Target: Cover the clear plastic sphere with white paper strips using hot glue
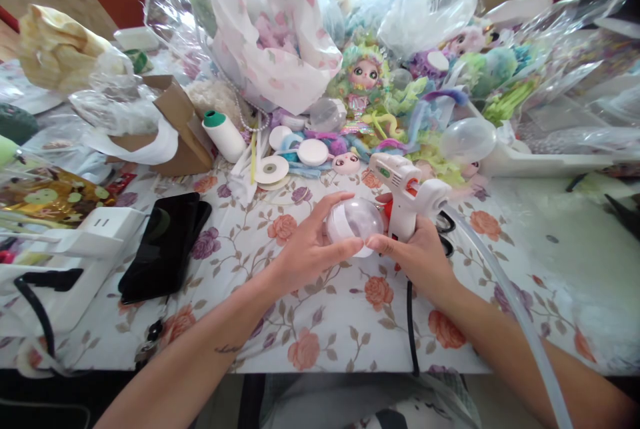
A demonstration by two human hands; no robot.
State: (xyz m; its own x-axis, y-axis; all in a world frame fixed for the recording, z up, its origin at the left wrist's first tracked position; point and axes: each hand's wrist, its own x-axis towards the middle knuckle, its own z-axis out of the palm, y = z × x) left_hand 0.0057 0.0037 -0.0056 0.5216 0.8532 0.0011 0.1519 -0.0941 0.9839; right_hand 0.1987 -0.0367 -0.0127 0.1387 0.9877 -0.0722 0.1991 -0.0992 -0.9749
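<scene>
My left hand (315,239) is closed round a clear plastic ball (364,213) with a white strip along its left side. A white hot glue gun (400,179) is in my right hand (423,252), its nozzle end pointing up and left. My right thumb reaches over to the ball's lower edge, close to my left thumb. From the back of the gun a long translucent glue stick (505,289) bends down to the bottom right. A black cord (411,329) hangs below the gun. Black scissor handles (446,234) show partly behind my right hand.
Beyond my hands lie a ribbon spool (273,170), a white disc (313,152), a small doll face (346,162) and a green-haired doll (364,75). Left are a thread cone (224,135), a cardboard box (183,125), black phones (163,245) and a power strip (95,255). Plastic bags (420,2) crowd the back.
</scene>
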